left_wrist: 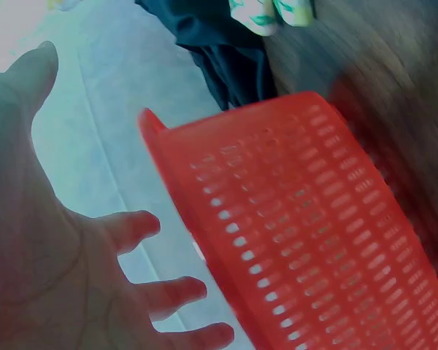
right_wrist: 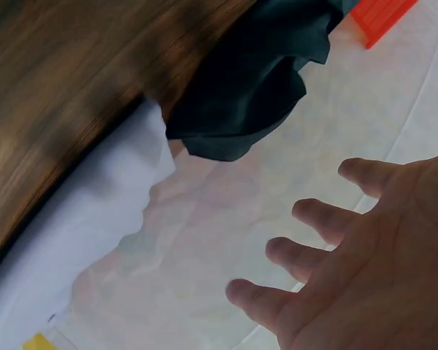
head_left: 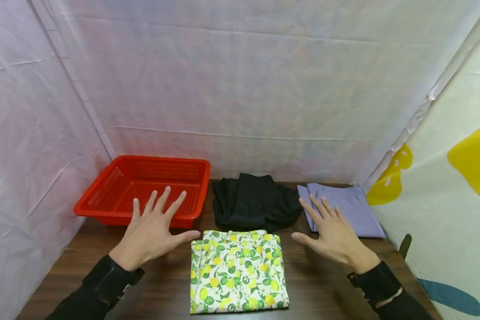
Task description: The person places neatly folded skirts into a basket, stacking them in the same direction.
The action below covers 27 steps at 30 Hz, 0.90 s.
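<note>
"Two hands hung in the air, didn't they? What were they gripping?"

"Neither gripped anything. The left hand (head_left: 152, 235) had its fingers straight and spread, thumb out toward the lemon-print cloth (head_left: 240, 275). The right hand (head_left: 336, 238) matched it on the other side, palm down, fingers fanned."

"And the lemon-print cloth itself?"

"It lay folded flat on the wooden table (head_left: 156, 295), between the two hands. Its print was yellow fruit and green leaves on white."

"What stood around it?"

"Beyond it and to its left sat a red basket (head_left: 164, 166) with slotted walls. The left fingers were near that, and the left wrist view showed a gap between them and the plastic. Just beyond the lemon-print cloth was a black cloth (head_left: 256, 202), loosely bunched. Beyond it and to the right lay a lavender cloth (head_left: 348, 209), folded."

"Did the right hand touch the lavender one?"

"From above, its fingertips overlapped the edge, but the right wrist view showed them apart from it."

"Anything else?"

"Black bands (head_left: 114, 278) circled both wrists. A white sheet (head_left: 240, 89) hung behind everything, well beyond the lemon-print cloth."
</note>
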Available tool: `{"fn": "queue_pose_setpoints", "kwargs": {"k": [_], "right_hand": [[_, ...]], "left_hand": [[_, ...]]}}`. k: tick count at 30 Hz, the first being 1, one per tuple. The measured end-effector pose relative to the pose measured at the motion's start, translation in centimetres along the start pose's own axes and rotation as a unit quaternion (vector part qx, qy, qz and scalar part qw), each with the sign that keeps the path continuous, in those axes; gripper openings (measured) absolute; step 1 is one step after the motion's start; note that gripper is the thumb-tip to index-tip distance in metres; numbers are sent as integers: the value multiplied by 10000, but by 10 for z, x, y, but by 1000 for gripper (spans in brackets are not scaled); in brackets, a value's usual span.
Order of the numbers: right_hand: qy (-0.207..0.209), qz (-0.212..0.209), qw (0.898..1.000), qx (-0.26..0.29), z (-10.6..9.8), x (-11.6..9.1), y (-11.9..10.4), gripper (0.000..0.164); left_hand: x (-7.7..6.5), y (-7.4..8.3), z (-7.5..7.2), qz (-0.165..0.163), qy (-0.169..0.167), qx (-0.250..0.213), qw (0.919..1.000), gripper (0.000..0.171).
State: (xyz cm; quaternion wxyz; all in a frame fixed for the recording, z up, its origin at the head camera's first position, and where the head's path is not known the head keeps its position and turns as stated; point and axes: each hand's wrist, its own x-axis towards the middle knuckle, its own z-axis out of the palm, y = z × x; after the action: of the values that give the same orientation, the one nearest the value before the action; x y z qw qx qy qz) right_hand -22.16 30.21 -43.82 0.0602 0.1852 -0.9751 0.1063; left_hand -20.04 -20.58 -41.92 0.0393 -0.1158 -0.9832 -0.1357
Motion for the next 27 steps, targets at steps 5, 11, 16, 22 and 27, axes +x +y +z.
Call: {"fn": "queue_pose_setpoints", "kwargs": {"k": [5, 11, 16, 22, 27], "right_hand": [[46, -136, 9999, 79, 6, -3, -5, 99], [-158, -112, 9990, 395, 12, -7, -18, 97], [-614, 7, 9929, 1019, 20, -12, -29, 95], [-1149, 68, 9825, 1463, 30, -16, -40, 94], [-1542, 214, 9733, 1687, 37, -16, -49, 88]], "left_hand": [[-13, 8, 0, 73, 145, 26, 9999, 118], [-33, 19, 3, 117, 483, 94, 9987, 115], [-51, 32, 11, 84, 702, 178, 9973, 106], [-60, 48, 21, -266, 239, 118, 9993, 103], [-55, 53, 35, -570, -460, -34, 9973, 110]]}}
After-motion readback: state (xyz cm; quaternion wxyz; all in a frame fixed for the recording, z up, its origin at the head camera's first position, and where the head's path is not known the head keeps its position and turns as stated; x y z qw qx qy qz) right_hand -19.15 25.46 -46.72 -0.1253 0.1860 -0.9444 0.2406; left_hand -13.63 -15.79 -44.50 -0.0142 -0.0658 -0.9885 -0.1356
